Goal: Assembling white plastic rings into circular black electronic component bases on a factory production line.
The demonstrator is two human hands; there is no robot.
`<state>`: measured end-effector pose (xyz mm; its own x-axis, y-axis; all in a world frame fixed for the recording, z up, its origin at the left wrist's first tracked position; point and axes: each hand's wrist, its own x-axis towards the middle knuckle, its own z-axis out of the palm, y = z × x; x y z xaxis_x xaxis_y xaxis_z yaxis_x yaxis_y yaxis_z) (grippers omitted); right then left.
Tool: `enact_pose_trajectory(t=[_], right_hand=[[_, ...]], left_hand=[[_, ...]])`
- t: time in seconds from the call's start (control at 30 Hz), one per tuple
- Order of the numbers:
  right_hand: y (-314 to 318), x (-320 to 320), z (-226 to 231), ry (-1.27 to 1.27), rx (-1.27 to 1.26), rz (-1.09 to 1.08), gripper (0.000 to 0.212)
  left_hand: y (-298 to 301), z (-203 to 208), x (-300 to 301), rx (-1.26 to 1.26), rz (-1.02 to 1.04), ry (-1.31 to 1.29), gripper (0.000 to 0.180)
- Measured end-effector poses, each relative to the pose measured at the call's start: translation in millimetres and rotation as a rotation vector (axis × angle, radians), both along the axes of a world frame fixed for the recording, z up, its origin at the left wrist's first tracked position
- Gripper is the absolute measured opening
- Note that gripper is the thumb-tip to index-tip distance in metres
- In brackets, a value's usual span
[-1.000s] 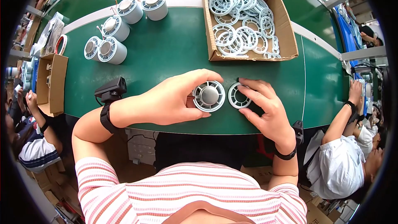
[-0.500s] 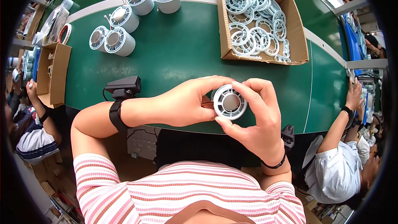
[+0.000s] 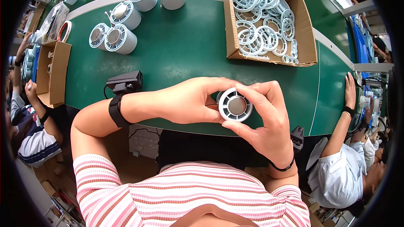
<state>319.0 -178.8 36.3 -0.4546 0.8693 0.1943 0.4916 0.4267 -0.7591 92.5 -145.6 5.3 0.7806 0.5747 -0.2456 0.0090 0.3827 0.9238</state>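
Note:
Over the near edge of the green table, both hands hold one round white motor-like part (image 3: 235,105), its end turned up. A spoked white ring surrounds a grey metal disc at its centre. My left hand (image 3: 195,101) grips the body from the left, with reddish wires showing between thumb and fingers. From the right, my right hand (image 3: 269,109) is closed round the ring, index finger at its upper edge and thumb at its lower edge. Most of the body below the ring is hidden by the hands.
An open cardboard box (image 3: 313,50) of pale blue spoked rings (image 3: 269,38) stands at the far right. Several white cylinders (image 3: 123,42) with wires stand at the far left. A smaller box (image 3: 59,73) sits at the left edge. Co-workers are on both sides.
Both hands and the held part have shifted very slightly right. The grip looks the same. On the right, a co-worker's hand has moved farther onto the table.

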Motion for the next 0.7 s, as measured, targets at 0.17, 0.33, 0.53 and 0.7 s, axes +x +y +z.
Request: enact_pose_trajectory(t=[0.17,0.33,0.53,0.7], right_hand=[[0,1,2,-0.020,-0.020,0.006,0.068],[2,-3,-2,0.024,0.093,0.049,0.068],[0,-6,-11,-0.023,0.196,0.054,0.064],[-5,5,-11,-0.155,0.317,0.066,0.063]], left_hand=[[16,2,-8,-0.257,-0.125,-0.104,0.065],[14,7,-7,-0.433,-0.025,-0.055,0.059],[14,8,-5,-0.315,-0.036,-0.049,0.058],[-1,19,-14,0.324,0.099,0.202,0.048]])
